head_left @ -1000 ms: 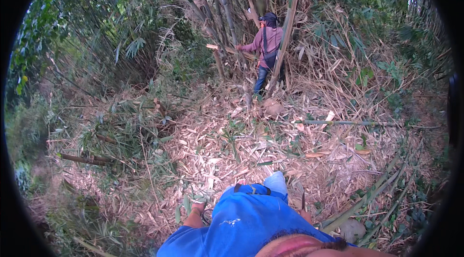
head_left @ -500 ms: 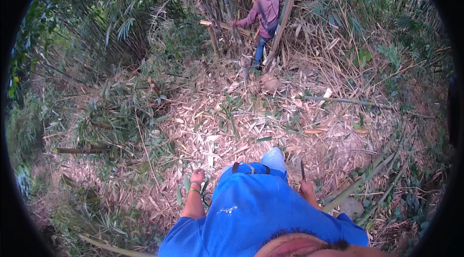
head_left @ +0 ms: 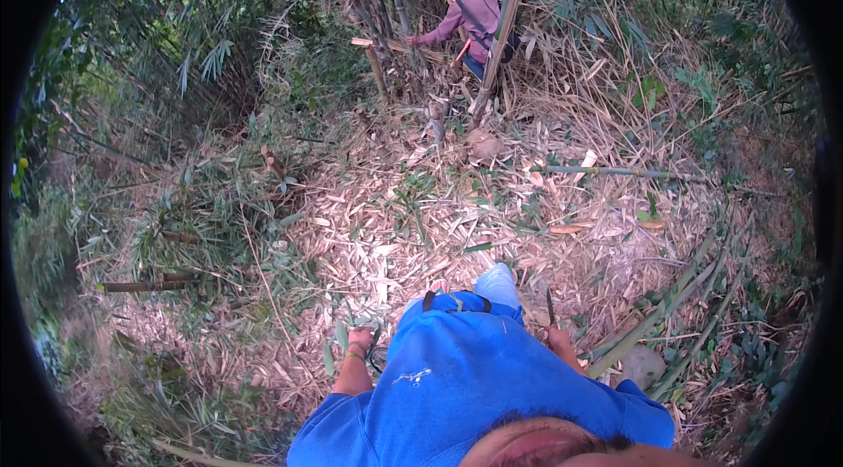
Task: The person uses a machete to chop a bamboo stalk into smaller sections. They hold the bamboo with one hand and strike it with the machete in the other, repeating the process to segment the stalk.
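One blade (head_left: pixel 550 305) upright, tip pointing ahead, right hand (head_left: pixel 558 340) fingers gripping its handle.

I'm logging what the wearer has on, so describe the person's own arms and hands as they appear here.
Both arms come out of the short sleeves of a bright blue T-shirt and are bare below them. The left hand has no glove; a thin band sits at its wrist. The right hand is also ungloved, with nothing visible at its wrist. No cables or markings show on either arm.
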{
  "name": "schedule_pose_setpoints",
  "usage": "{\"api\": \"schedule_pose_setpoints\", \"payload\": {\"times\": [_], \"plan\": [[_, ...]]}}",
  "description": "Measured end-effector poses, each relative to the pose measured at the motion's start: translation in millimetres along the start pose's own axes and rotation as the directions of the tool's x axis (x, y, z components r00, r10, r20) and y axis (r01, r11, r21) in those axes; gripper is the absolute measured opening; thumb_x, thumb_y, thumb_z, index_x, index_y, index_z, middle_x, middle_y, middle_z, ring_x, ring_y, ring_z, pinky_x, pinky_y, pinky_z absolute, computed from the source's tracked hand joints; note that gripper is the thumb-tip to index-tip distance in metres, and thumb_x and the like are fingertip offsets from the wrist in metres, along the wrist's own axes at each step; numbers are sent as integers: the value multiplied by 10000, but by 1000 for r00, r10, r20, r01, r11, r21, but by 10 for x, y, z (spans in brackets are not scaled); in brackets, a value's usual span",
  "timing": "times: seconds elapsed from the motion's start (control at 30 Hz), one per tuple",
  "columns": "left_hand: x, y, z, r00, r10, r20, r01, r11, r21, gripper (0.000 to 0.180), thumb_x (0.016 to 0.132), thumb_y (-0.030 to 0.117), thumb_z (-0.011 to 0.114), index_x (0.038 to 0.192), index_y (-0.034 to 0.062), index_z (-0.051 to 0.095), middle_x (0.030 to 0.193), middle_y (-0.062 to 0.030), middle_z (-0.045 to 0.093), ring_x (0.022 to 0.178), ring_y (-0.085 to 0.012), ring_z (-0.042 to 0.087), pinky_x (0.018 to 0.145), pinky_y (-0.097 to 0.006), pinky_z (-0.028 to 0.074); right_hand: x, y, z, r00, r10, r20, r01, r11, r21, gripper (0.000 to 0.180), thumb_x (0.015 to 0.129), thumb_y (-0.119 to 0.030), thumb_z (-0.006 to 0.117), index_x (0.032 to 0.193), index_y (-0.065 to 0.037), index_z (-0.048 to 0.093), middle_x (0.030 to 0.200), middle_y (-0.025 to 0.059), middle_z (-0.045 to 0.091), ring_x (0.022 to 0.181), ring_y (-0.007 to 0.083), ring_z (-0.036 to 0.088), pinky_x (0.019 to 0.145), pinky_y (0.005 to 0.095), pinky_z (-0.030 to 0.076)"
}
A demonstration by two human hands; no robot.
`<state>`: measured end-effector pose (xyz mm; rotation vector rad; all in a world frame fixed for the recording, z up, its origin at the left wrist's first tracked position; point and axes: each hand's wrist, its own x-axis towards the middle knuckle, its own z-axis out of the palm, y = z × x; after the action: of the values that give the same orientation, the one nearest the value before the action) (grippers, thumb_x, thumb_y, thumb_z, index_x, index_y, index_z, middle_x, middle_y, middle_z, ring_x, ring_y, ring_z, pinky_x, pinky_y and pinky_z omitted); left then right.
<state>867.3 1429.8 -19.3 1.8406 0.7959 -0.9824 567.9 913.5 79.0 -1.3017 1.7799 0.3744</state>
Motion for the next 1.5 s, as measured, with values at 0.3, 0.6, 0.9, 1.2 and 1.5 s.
{"api": "schedule_pose_setpoints", "payload": {"times": [0.3,0.6,0.9,1.2,1.5], "plan": [[-114,471,105,989,150,9,-150,987,57,395,848,298,670,1119,15,626,857,-103,703,657,-168,677,479,-291,477,558,491,227,998,-44,-35,49,986,162,222,872,-217,652,766,-34,584,554,63,493,417,203,475,395,381,373],[-67,455,93,992,96,78,-111,973,205,372,881,306,645,1170,76,600,962,-78,686,756,-180,673,567,-331,523,-495,131,135,995,-89,52,92,995,-46,382,879,-357,609,829,19,658,656,135,630,520,274,610,488,431,470],[-69,261,-20,992,121,20,-122,983,137,382,852,324,668,1100,35,650,858,-95,711,655,-153,665,533,-295,510,35,586,338,998,30,48,-27,998,-64,425,877,-363,605,746,40,641,630,144,615,539,266,603,526,406,458],[-118,334,10,993,67,94,-78,991,110,350,907,296,640,1175,76,597,954,-94,682,750,-196,656,587,-326,535,362,582,346,996,-93,-9,92,995,-28,380,864,-335,629,693,3,600,517,104,525,429,232,533,425,385,414],[-66,340,-104,995,12,98,-26,991,134,344,908,329,636,1161,100,594,958,-76,684,755,-190,653,583,-343,505,5,182,246,993,-114,14,114,992,47,359,865,-311,647,854,47,619,635,122,585,529,258,585,461,416,439]]}}
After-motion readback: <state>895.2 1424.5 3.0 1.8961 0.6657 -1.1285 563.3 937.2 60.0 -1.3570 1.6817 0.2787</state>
